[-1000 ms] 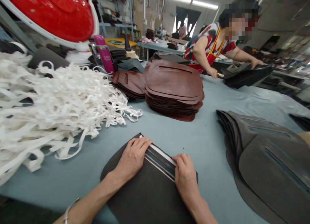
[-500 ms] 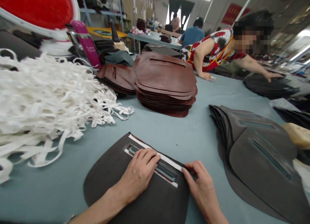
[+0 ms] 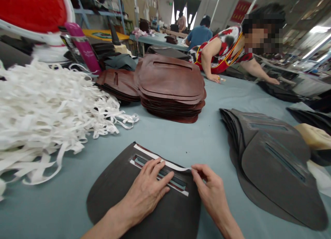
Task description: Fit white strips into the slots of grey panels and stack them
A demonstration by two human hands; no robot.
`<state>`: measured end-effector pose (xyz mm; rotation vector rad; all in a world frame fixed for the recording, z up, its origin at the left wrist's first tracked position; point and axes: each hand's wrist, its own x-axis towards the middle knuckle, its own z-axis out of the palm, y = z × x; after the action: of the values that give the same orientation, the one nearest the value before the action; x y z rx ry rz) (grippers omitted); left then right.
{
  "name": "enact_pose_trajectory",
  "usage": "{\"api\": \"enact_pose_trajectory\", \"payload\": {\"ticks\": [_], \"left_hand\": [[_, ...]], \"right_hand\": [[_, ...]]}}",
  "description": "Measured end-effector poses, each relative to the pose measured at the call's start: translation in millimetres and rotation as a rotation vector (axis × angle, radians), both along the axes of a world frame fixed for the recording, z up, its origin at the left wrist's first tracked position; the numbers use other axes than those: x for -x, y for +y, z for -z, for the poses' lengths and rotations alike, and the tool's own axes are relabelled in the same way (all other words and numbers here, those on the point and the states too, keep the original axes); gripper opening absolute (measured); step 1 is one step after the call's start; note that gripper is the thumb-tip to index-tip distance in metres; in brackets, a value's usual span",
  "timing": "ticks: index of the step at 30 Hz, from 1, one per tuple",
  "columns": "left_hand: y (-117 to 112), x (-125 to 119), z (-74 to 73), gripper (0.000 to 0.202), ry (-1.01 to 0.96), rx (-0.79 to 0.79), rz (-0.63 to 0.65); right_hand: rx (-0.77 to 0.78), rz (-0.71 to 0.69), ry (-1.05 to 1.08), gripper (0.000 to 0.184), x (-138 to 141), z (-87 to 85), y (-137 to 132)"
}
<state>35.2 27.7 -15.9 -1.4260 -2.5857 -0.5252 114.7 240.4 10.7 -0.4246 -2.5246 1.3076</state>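
A dark grey leather panel (image 3: 113,194) lies on the blue-grey table in front of me, with a long narrow slot near its far edge. Along that edge runs a white tape strip (image 3: 147,153); a second short white strip shows beside the slot. My left hand (image 3: 150,183) rests flat on the panel, fingers spread across the slot and touching the tape. At the panel's right corner my right hand (image 3: 209,183) pinches the end of the tape strip between thumb and finger, and that end is lifted off the panel.
A heap of white tape strips (image 3: 51,108) lies at left. Stacked brown leather panels (image 3: 170,77) stand behind; more grey panels (image 3: 276,163) lie at right near a yellowish block (image 3: 312,136). Across the table a co-worker (image 3: 219,49) leans over, one hand on the tabletop.
My right hand has raised the tape's end from the panel's corner. My left fingers have spread wider. The co-worker's outstretched arm has shifted, and the whole view has turned slightly right.
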Motion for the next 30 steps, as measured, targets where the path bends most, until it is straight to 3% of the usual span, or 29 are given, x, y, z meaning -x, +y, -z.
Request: {"api": "enact_pose_trajectory", "payload": {"ticks": [3, 6, 13, 19, 23, 27, 30], "left_hand": [[0.9, -0.6, -1.2, 0.041, 0.008, 0.004, -0.002], [1.1, -1.5, -1.1, 0.039, 0.003, 0.005, -0.018], [1.9, -2.5, 1.2, 0.055, 0.003, 0.066, -0.043], [11.0, -7.0, -2.1, 0.052, 0.045, 0.109, -0.075], [21.3, -12.5, -5.6, 0.048, 0.050, 0.114, -0.129], [27.9, -15.7, -5.6, 0.044, 0.035, 0.100, -0.163], [28.4, -16.7, -3.9, 0.044, 0.024, 0.087, -0.158]], "right_hand": [[0.344, 0.058, -0.086, 0.031, 9.7, -18.7, -6.9], [0.419, 0.074, -0.094, 0.032, 12.5, -25.4, -9.4], [0.161, 0.197, -0.306, 0.024, -4.7, 3.2, -0.9], [0.023, 0.226, -0.312, 0.017, -4.1, 2.9, -6.6], [-0.068, 0.198, -0.312, 0.014, -1.8, 4.6, -6.2], [-0.380, 0.132, -0.167, 0.012, -2.5, 12.4, -6.8], [-0.571, -0.047, 0.062, 0.022, -4.8, 18.1, -10.2]]}}
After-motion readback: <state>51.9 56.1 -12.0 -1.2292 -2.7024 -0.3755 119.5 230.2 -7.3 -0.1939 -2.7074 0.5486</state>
